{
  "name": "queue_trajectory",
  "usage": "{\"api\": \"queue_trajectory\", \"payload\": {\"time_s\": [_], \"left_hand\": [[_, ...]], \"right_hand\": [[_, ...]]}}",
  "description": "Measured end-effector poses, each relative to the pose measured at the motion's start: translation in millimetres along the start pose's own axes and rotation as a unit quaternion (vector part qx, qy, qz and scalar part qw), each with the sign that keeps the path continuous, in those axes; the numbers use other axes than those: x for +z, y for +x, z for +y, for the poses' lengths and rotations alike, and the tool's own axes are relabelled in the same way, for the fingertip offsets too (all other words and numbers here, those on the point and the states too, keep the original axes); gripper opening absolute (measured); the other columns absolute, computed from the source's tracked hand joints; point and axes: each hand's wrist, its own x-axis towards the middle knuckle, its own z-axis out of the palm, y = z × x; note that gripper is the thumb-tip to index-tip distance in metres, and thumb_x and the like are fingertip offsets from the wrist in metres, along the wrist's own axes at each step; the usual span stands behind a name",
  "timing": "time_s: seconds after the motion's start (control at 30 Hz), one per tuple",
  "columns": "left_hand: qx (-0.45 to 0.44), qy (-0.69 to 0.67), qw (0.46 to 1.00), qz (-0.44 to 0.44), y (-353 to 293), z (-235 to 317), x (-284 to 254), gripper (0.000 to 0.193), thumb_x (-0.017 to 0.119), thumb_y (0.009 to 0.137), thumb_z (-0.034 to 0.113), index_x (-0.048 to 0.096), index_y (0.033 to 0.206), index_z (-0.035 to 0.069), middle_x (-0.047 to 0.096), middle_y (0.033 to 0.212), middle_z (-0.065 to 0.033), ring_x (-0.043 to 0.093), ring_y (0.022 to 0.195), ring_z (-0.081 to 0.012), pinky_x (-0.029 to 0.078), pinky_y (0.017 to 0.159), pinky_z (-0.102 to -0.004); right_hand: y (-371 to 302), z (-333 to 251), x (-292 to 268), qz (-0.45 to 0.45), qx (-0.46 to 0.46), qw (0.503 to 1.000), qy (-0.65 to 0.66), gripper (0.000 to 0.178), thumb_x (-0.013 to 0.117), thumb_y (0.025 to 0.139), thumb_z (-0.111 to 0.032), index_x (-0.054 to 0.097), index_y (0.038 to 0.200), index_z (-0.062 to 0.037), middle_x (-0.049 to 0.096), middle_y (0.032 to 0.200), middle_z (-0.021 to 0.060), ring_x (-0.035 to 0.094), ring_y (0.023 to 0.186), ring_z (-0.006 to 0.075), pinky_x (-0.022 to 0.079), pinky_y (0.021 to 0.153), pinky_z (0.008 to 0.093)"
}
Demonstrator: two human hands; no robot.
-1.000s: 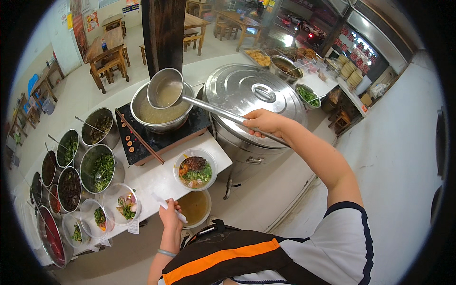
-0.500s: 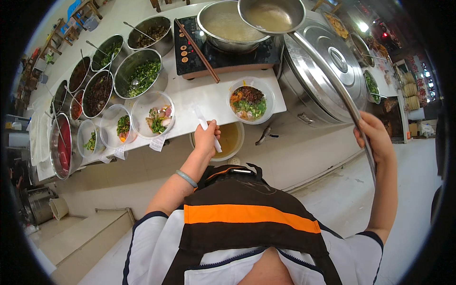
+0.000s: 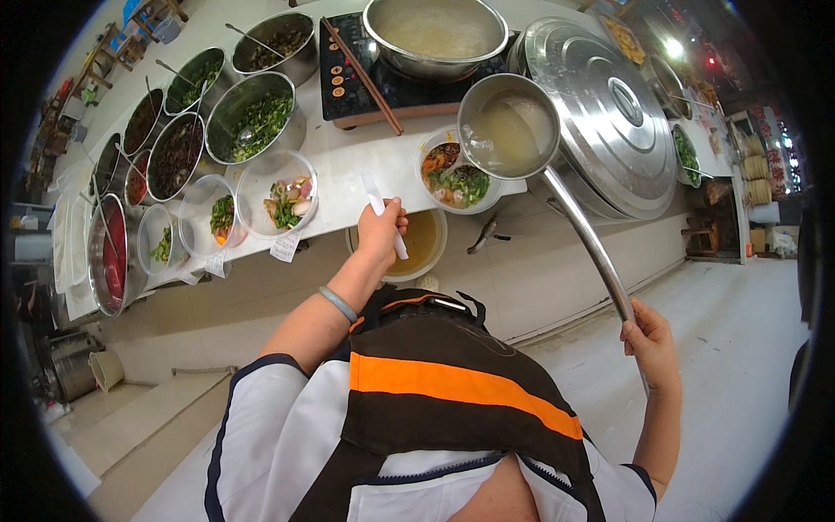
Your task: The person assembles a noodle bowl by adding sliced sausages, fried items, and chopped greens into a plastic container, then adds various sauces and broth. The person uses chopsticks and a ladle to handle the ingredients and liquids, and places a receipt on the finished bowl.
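Observation:
My right hand (image 3: pixel 651 341) is closed round the long handle of a big metal ladle (image 3: pixel 513 130). Cloudy pale liquid lies in its bowl, which overlaps the right side of a clear plastic bowl (image 3: pixel 496 202) from above. That bowl holds chopped greens, dark red sauce and other toppings; the ladle hides part of them. Closed too is my left hand (image 3: pixel 379 233), gripping a narrow white strip (image 3: pixel 373 193) just in front of the counter edge. Whether the strip is paper or plastic I cannot tell. Below it stands a round tub (image 3: pixel 439 254) of yellowish liquid.
A pot of broth (image 3: pixel 435 65) sits on a black cooktop (image 3: pixel 344 109) with chopsticks (image 3: pixel 365 78) laid across. Right of it stands a large lidded vessel (image 3: pixel 600 113). Metal tubs of toppings (image 3: pixel 291 143) and several plastic bowls (image 3: pixel 304 165) with paper slips line the left counter.
The ladle has come down and nearer, from beside the pot to over the right part of the plastic bowl. My right hand has moved down and left; the left still grips the strip.

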Motion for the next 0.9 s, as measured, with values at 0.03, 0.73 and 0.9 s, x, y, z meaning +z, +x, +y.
{"api": "queue_trajectory", "payload": {"time_s": [0.03,0.73,0.9], "left_hand": [[0.004,0.001,1.0,0.001,0,0,-1,0.017,0.057,0.093,0.016,0.048,0.098,0.002,0.054,0.082,-0.0067,0.051,0.065,-0.0135,0.044,0.055,-0.0272],[0.019,0.014,0.998,0.06,-6,-3,-20,0.013,0.057,0.092,0.014,0.053,0.093,0.001,0.056,0.076,-0.0053,0.053,0.063,-0.0125,0.044,0.055,-0.0258],[0.018,0.014,0.998,0.063,-7,-6,-17,0.013,0.058,0.092,0.014,0.053,0.092,0.002,0.056,0.076,-0.0049,0.052,0.061,-0.0122,0.044,0.054,-0.0255]], "right_hand": [[-1,4,4,0.019,-0.008,1.0,-0.01,0.037,0.058,0.086,-0.006,0.056,0.122,0.0012,0.054,0.074,-0.0004,0.047,0.061,0.0063,0.04,0.053,0.0212],[1,29,10,0.115,-0.119,0.968,-0.191,0.04,0.06,0.081,0.001,0.056,0.121,0.0043,0.06,0.09,0.0052,0.049,0.07,0.0094,0.041,0.062,0.0221],[0,38,4,0.093,-0.08,0.981,-0.153,0.042,0.06,0.081,0.0,0.056,0.122,0.0037,0.062,0.085,0.0057,0.051,0.065,0.0084,0.041,0.058,0.0212]]}}
